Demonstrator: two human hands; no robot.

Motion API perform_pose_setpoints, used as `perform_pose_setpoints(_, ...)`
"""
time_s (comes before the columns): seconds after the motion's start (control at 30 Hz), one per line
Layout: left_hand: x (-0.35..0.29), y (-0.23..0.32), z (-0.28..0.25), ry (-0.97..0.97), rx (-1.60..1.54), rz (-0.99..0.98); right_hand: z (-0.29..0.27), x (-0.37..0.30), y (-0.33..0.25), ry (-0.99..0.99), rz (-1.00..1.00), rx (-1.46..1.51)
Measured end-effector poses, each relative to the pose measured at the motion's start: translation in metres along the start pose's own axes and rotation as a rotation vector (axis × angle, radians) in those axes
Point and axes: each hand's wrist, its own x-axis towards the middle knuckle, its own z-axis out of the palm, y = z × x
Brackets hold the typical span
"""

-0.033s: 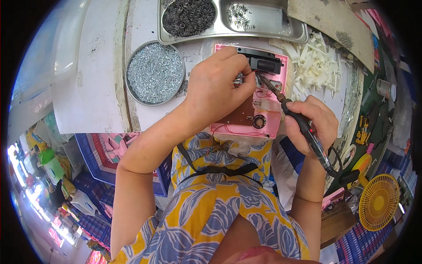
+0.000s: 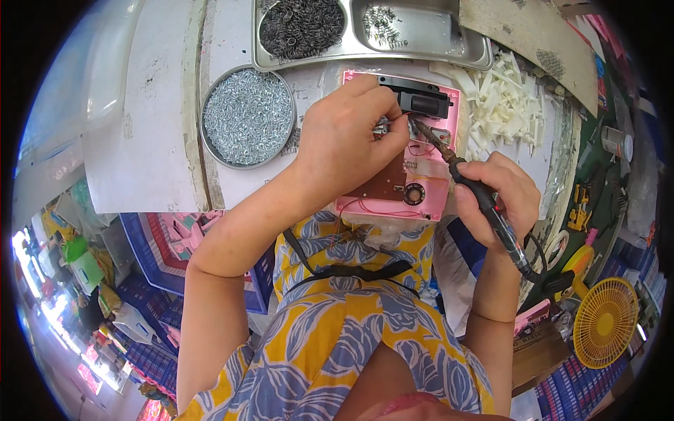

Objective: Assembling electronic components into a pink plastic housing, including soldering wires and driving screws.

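Observation:
A pink plastic housing (image 2: 437, 184) lies at the table's near edge, holding a brown circuit board (image 2: 379, 184), a round black part (image 2: 414, 194), thin red wires and a black module (image 2: 425, 104) at its far side. My right hand (image 2: 500, 196) grips a soldering iron (image 2: 484, 200) by its dark handle, its tip resting inside the housing just below the black module. My left hand (image 2: 354, 137) hovers over the housing's left part, thumb and forefinger pinched on a thin wire beside the iron's tip. The fingers partly hide the metal parts beneath.
A round tin of small screws (image 2: 247, 118) stands left. Beyond is a metal tray (image 2: 421, 52) with dark springs. White plastic pieces (image 2: 507, 105) are heaped right of the housing. A blue crate (image 2: 144, 256) sits lower left, a yellow fan (image 2: 605, 323) lower right. The iron's cord (image 2: 540, 256) trails right.

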Motion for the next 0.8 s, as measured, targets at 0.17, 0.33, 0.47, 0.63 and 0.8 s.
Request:
perform_pose_setpoints(0.17,0.000,-0.001,0.001,0.001,0.009,0.004,0.002,0.000,0.001,0.024,-0.003,0.008)
perform_pose_setpoints(0.33,-0.002,0.001,0.002,0.012,0.052,0.005,0.002,0.000,0.001,0.041,0.004,0.020)
perform_pose_setpoints(0.47,-0.004,0.001,0.004,0.018,0.087,0.005,0.003,0.000,0.002,0.048,0.005,0.005)
perform_pose_setpoints(0.63,-0.005,0.000,0.007,0.045,0.083,0.021,-0.002,-0.005,-0.004,0.053,0.019,0.002)
perform_pose_setpoints(0.8,-0.006,0.000,0.006,0.029,0.099,0.002,-0.014,-0.018,-0.014,0.091,0.056,0.040)
